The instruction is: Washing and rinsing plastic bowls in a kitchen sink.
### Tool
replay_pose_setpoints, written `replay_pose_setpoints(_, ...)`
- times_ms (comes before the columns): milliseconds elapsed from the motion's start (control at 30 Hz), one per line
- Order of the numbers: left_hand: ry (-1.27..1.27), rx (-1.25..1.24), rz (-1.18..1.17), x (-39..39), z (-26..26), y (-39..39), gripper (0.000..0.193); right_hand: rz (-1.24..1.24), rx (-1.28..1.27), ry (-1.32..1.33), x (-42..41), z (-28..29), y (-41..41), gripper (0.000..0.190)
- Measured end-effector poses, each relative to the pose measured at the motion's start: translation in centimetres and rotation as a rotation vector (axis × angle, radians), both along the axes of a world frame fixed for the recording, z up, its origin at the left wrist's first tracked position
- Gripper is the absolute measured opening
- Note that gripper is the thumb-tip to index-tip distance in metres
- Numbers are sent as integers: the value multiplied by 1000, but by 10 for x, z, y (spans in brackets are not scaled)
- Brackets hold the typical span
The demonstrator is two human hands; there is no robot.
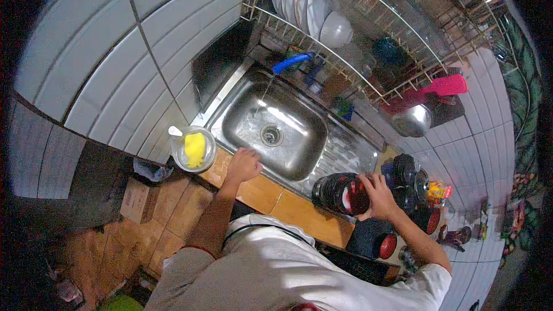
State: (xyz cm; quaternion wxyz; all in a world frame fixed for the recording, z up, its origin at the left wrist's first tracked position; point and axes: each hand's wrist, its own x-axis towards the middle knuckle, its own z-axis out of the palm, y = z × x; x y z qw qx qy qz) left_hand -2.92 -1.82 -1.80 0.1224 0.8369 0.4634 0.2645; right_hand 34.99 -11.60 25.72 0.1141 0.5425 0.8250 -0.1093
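Observation:
My left hand (245,165) rests on the front rim of a stainless steel sink (276,127), its fingers loosely curled and no object visible in it. On the right, my right hand (377,194) grips the side of a dark jar or container (339,193) with a reddish end, held over the sink's ridged drainboard. A thin stream of water falls from a blue hose spout (293,63) into the basin. Left of the basin stands a round clear tub (176,160) with a yellow sponge or cloth (195,149) and a white handle in it.
Above the sink hangs a wire dish rack (358,80) with white plates (298,2) and a bowl (336,29). A pink-handled utensil (449,85) and a metal pot (412,120) are at its right. Dark jars (405,170) and a yellow packet (437,191) stand beyond my right hand.

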Motion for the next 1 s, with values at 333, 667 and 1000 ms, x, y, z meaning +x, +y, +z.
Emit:
replay_pose_setpoints(333,-13,-29,14,2,4,0,17,9,5,-41,7,0,-3,135)
replay_pose_setpoints(667,60,-87,24,-1,-2,1,30,-95,148,416,-43,36,43,133)
replay_pose_setpoints(1000,135,-187,5,2,13,-1,32,-776,-128,1963,-173,-162,116,94)
